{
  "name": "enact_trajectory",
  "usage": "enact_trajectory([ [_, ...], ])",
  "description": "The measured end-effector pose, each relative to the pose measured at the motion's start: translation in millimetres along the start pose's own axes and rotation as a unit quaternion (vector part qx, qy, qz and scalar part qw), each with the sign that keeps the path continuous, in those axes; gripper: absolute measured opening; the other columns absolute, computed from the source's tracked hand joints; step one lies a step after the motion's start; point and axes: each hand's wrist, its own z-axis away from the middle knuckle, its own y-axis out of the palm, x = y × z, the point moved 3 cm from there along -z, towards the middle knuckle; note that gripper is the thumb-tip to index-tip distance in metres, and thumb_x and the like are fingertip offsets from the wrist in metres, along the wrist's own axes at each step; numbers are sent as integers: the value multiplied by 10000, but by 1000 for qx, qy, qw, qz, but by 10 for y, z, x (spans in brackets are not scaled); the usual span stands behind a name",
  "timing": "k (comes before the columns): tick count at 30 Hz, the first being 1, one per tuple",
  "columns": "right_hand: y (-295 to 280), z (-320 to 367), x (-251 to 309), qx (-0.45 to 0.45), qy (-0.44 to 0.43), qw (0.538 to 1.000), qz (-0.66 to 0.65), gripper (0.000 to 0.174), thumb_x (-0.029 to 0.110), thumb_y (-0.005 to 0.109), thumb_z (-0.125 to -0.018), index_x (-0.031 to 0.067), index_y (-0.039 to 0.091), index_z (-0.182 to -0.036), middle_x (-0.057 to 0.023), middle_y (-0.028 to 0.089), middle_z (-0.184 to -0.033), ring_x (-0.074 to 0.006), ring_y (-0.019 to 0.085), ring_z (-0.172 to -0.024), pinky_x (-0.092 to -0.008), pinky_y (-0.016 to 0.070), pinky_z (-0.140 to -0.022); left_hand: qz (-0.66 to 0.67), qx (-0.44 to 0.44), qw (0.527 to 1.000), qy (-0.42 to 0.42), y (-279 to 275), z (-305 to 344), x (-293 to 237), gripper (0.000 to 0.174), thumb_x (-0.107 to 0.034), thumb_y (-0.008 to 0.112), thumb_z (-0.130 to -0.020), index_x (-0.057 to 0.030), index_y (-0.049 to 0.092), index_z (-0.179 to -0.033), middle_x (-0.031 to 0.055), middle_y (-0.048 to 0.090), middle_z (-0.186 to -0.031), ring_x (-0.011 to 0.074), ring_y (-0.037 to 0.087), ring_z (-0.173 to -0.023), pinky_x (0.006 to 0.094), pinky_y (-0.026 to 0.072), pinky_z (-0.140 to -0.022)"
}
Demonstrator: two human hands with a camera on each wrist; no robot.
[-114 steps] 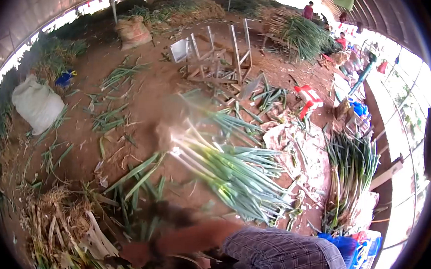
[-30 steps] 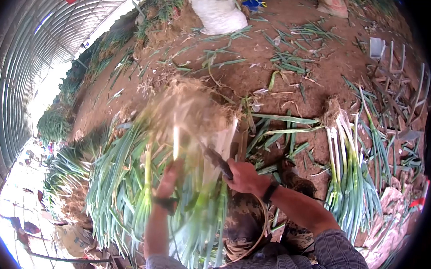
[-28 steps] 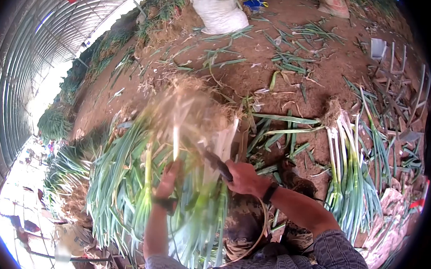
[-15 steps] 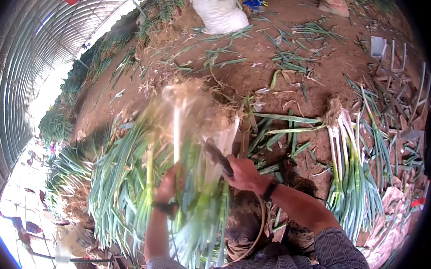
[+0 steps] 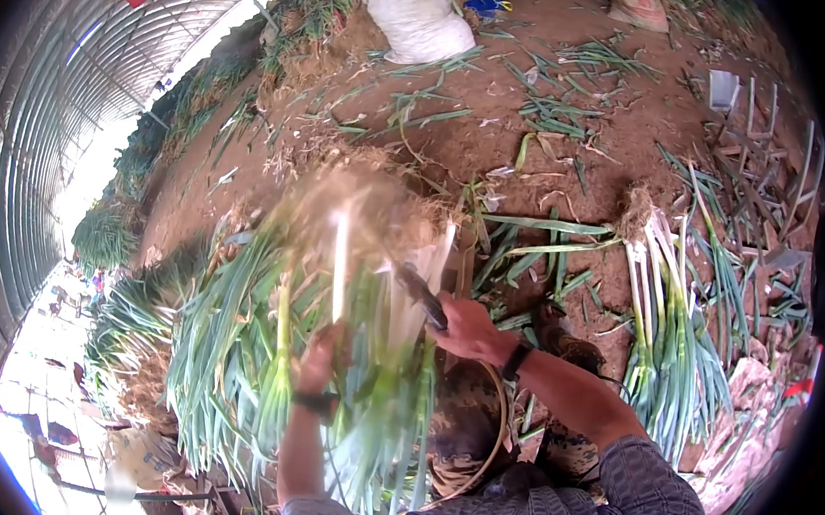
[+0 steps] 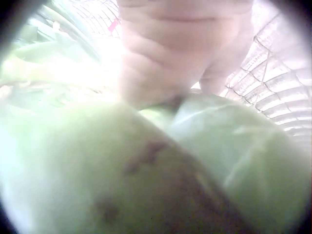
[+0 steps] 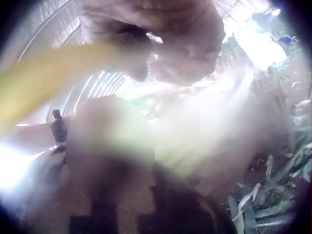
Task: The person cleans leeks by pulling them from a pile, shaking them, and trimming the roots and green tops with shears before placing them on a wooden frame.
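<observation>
In the head view, the left hand (image 5: 319, 358) grips a leek-like stalk (image 5: 340, 267), its white shank standing above the fist and its roots blurred. To its right, the right hand (image 5: 469, 329) holds a dark-handled tool (image 5: 420, 294) whose tip points up-left, beside white stalks (image 5: 404, 314). Leafy green stalks (image 5: 227, 359) lie left of the left hand. The left wrist view shows the palm (image 6: 180, 48) against broad green leaves (image 6: 73, 161). In the right wrist view, curled fingers of the right hand (image 7: 165, 39) wrap a dark handle (image 7: 131, 56).
A bunch of stalks (image 5: 664, 320) lies on the soil to the right. Beyond it are a wooden frame (image 5: 768, 166) and pink sheeting (image 5: 741, 438). A white sack (image 5: 417, 22) sits at the top, with cut leaves (image 5: 558, 115) scattered nearby.
Since the oldest frame, the view has turned toward the stalks at the left and both hands have come together there. Over the last half second the hands have shifted only slightly.
</observation>
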Motion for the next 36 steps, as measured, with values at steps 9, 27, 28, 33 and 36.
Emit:
enact_trajectory([
  [9,68,20,10,39,29,997,58,335,248,682,-785,41,505,-979,-200,625,-759,-424,625,-694,-515,487,-605,-96,-64,993,39,-8,4,171,268,-334,539,-969,-76,597,-926,-7,489,-616,103,480,-480,282,413,-422],
  [27,101,46,-120,253,135,956,62,307,271,688,-740,3,564,-825,-234,628,-738,-407,643,-719,-474,509,-651,-425,-233,866,119,-42,59,998,371,-384,656,-858,-18,616,-818,250,630,-768,452,609,-745,506,461,-655],
  [28,61,51,-59,259,121,957,57,322,284,694,-743,1,566,-827,-230,626,-732,-399,642,-709,-470,508,-648,-412,-239,870,129,-2,113,902,375,-390,656,-858,-20,615,-814,247,629,-765,451,609,-739,506,460,-652],
  [33,-69,18,-58,275,217,937,-11,394,341,720,-773,-15,573,-851,-191,635,-740,-334,645,-691,-441,494,-637,-433,-229,866,103,-183,16,1081,355,-388,605,-894,-34,604,-865,233,642,-761,468,609,-734,537,459,-643],
  [36,-25,100,17,331,142,933,-28,410,348,732,-768,-20,565,-838,-181,637,-744,-317,653,-726,-427,491,-661,-465,-197,851,142,-148,-45,1137,345,-392,571,-919,-48,587,-940,234,643,-769,476,606,-733,550,455,-636],
])
